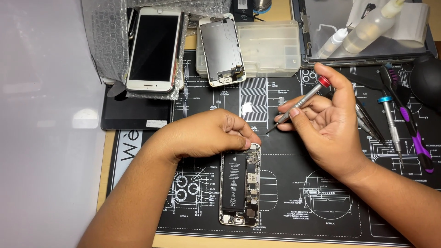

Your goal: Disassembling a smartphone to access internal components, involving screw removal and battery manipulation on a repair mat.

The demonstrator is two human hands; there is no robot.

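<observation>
left hand flat, right hand pinching

The left hand rests on the opened silver smartphone's far end; just right, the right hand holds a red-capped metal screwdriver.

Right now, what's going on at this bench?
A person is working on an opened phone lying on a black repair mat, its battery and boards exposed. The left hand rests on the phone's top end. The right hand holds a small screwdriver with a red cap, tip raised off the phone. A detached screen panel and another white phone lie further back.
</observation>
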